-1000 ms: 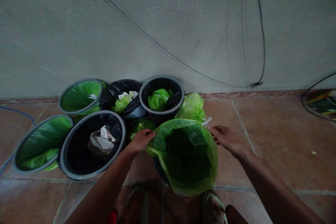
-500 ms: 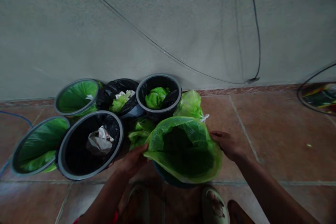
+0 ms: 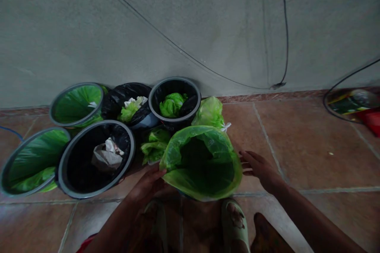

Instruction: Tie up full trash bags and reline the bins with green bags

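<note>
L hand [image 3: 148,184] at 8 o'clock of green bin liner [image 3: 202,162], fingers tucked under rim, grip can't tell. R hand [image 3: 257,167] at 3 o'clock, palm down, fingers spread wide.

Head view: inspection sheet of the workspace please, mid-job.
Surface: brownish tiled floor.
Job's things: bin lined with green bag, mouth open, folded over the rim.
Clutter: five more bins left and behind; loose green bags between them.
Hands: left hand at the bag's left edge, grip unclear; right hand open, fingers spread by its right edge.
Cables: black cables on the wall; blue cable far left.
Surroundings: grey wall; person's sandalled feet below.
</note>
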Demonstrator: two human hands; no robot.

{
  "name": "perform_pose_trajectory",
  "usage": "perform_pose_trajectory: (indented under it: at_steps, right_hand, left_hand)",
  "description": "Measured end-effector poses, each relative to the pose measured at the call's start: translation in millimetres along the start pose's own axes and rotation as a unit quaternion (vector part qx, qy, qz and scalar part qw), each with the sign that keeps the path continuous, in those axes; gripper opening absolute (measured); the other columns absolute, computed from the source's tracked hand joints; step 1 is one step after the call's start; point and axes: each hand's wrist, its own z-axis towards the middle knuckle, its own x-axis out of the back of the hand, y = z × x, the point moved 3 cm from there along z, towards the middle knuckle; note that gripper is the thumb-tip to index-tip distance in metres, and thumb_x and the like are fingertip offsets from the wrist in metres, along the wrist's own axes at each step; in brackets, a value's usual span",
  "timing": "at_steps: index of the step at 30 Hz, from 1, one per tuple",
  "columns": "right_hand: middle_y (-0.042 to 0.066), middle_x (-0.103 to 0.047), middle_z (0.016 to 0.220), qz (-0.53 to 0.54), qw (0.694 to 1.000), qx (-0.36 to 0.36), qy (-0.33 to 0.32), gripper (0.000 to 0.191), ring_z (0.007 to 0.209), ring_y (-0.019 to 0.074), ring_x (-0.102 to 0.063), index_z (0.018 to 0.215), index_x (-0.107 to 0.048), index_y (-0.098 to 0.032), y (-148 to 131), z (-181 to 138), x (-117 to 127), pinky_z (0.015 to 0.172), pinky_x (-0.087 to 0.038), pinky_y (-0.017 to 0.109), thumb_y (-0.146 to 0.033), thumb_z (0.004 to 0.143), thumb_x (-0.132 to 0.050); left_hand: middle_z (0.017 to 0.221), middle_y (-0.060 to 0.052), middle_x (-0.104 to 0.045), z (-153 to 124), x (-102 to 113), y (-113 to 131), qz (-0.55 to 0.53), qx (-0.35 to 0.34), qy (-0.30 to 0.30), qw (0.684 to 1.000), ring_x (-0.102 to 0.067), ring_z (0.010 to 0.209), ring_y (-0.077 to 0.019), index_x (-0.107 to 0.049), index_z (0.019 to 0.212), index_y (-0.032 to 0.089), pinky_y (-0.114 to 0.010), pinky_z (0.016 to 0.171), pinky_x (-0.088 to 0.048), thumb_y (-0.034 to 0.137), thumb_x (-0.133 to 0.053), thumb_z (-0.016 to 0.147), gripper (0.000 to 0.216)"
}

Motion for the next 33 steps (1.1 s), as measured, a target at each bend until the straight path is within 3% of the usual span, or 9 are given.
perform_pose_trajectory:
  at_steps: [5,11,15,19,25,33]
  right_hand:
    - [0.006,-0.072,0.083,0.023,0.999,-0.035,-0.028,0.050,0.066,0.0170,-0.066,0.097,-0.067,-0.017,17,-35,-11,0.058,-0.052,0.029,-0.060,0.072,-0.070]
    - [0.007,-0.074,0.084,0.145,0.987,-0.057,-0.025,0.043,0.075,0.0208,-0.070,0.087,-0.073,-0.017,34,-50,-26,0.075,-0.058,0.035,-0.052,0.063,-0.081]
    - [0.008,-0.075,0.087,0.172,0.982,-0.061,-0.055,0.036,0.082,0.0215,-0.070,0.082,-0.074,-0.017,35,-51,-27,0.080,-0.058,0.034,-0.047,0.063,-0.083]
    - [0.007,-0.076,0.096,0.205,0.972,-0.056,-0.097,0.027,0.094,0.0221,-0.070,0.085,-0.076,-0.021,45,-50,-29,0.091,-0.056,0.033,-0.039,0.065,-0.080]
    - [0.004,-0.075,0.094,0.240,0.962,-0.090,-0.092,0.025,0.085,0.0186,-0.070,0.087,-0.075,-0.023,71,-41,-31,0.081,-0.057,0.029,-0.031,0.064,-0.082]
    - [0.003,-0.075,0.088,0.205,0.973,-0.064,-0.083,0.025,0.081,0.0194,-0.069,0.085,-0.072,-0.023,65,-35,-44,0.082,-0.055,0.033,-0.034,0.064,-0.080]
  left_hand:
    - [0.094,-0.008,-0.073,-9,-9,-3,0.014,0.005,-0.001,1.000,-0.068,0.080,-0.0186,-0.071,0.099,0.015,-0.027,0.070,-0.054,0.031,-0.083,0.067,0.037]
    - [0.083,-0.004,-0.070,-14,-7,-10,0.025,0.004,-0.003,1.000,-0.062,0.065,-0.0115,-0.072,0.091,0.014,-0.023,0.062,-0.050,0.022,-0.084,0.062,0.033]
    - [0.097,-0.007,-0.072,-15,-3,-18,-0.008,0.009,-0.007,1.000,-0.066,0.078,-0.0162,-0.072,0.100,0.016,-0.023,0.064,-0.050,0.017,-0.081,0.060,0.041]
    - [0.105,-0.009,-0.073,-11,-1,-29,-0.045,0.020,-0.041,0.998,-0.069,0.094,-0.0230,-0.072,0.106,0.017,-0.030,0.078,-0.054,0.010,-0.077,0.057,0.050]
    - [0.107,-0.010,-0.074,-3,-8,-37,-0.036,-0.003,-0.088,0.995,-0.068,0.105,-0.0295,-0.072,0.108,0.017,-0.039,0.092,-0.052,0.008,-0.075,0.055,0.053]
    - [0.110,-0.010,-0.074,10,-10,-39,0.063,-0.064,-0.047,0.995,-0.067,0.105,-0.0276,-0.071,0.107,0.016,-0.038,0.093,-0.052,0.017,-0.082,0.060,0.048]
